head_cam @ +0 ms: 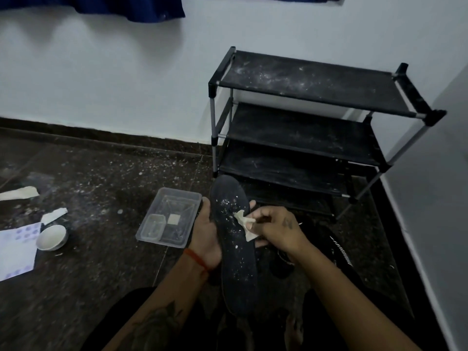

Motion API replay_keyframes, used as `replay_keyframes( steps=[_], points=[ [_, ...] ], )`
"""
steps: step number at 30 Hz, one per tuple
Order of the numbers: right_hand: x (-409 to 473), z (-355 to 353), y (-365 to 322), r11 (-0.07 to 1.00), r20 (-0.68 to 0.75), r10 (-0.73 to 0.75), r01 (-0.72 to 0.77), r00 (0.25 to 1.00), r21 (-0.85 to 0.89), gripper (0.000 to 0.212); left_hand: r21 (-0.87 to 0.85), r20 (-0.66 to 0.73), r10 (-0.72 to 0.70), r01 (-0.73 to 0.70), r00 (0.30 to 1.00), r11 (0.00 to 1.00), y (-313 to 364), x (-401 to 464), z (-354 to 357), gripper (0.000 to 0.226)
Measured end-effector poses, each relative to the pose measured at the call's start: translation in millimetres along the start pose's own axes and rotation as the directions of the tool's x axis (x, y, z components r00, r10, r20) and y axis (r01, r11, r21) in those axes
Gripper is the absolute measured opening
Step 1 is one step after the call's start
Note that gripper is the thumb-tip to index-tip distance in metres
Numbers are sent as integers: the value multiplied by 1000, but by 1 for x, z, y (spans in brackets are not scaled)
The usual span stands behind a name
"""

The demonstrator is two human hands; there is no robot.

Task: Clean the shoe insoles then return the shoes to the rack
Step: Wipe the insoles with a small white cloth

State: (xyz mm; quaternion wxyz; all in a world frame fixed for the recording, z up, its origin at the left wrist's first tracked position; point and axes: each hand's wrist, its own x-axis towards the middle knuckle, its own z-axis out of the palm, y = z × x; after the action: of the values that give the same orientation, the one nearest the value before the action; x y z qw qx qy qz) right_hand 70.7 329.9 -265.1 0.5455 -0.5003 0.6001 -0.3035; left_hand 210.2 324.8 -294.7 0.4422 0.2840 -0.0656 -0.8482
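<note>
A long black insole [235, 252], speckled with white dust, lies across the palm of my left hand [206, 234], whose fingers reach under it and show at its right edge. My right hand [276, 229] pinches a small crumpled cream wipe [244, 222] and presses it on the insole's upper right side. A black shoe with white markings [336, 252] lies on the floor under my right forearm, mostly hidden. The black shoe rack [316, 115] with several dusty shelves stands in the corner behind.
A clear plastic tray [169, 216] holding a smaller container and a small square pad sits on the dark floor left of my hands. Further left are a white bowl [52, 236], a printed sheet [17, 249] and torn paper scraps [20, 193]. White walls close the corner.
</note>
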Motion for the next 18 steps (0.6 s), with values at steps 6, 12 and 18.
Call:
replay_keyframes(
  steps=[6, 12, 18],
  points=[
    [38, 1, 1, 794, -245, -531, 376, 811, -477, 13, 48, -69, 65, -62, 995, 997, 4, 14, 2, 66],
    [61, 18, 15, 527, -22, -724, 533, 690, -662, 28, 147, -117, 117, -100, 986, 984, -2, 29, 4, 60],
    [78, 13, 20, 514, -50, -716, 477, 697, -713, 26, 167, -139, 86, -62, 987, 984, -2, 37, 1, 65]
  ],
)
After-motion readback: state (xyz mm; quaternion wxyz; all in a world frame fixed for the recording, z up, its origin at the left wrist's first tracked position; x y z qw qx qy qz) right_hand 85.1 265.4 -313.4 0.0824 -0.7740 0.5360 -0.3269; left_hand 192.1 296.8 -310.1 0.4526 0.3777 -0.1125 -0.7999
